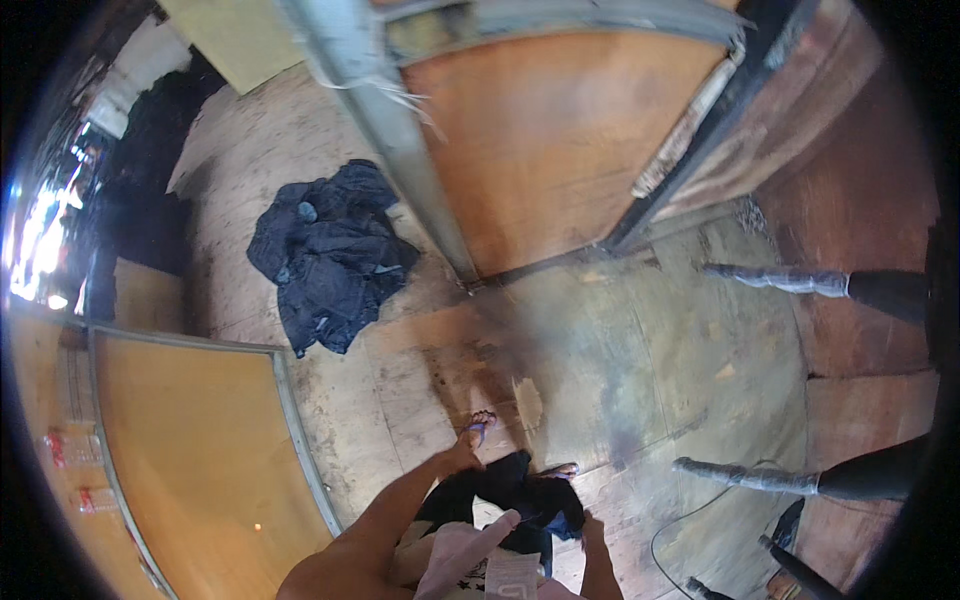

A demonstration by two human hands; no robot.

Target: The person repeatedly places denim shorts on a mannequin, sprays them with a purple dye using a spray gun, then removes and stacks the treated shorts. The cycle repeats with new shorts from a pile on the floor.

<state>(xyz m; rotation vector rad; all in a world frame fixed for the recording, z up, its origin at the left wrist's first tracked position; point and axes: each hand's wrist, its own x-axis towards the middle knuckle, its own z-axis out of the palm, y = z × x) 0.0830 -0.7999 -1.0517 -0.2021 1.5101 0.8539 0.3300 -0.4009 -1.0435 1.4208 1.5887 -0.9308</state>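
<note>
Black cloth (515, 480), with a dark blue patch toward its right side, is bunched low in front of me. My left hand (466, 454) reaches down to its upper left edge, close to a foot in a purple sandal (479, 424); the fingers blend into the foot and cannot be made out. On the other side my right hand (593, 527) is closed at the cloth's right edge. A second sandalled foot (562, 469) shows partly beyond the cloth. Part of my pale top with dark stars (465, 565) covers the near side.
A heap of dark garments (335, 255) lies on the worn wooden floor ahead, to the left. Metal-framed orange-brown panels (560, 140) rise ahead, with another panel (195, 440) at left. Plastic-wrapped legs (750, 478) and a thin cable (655, 545) are at right.
</note>
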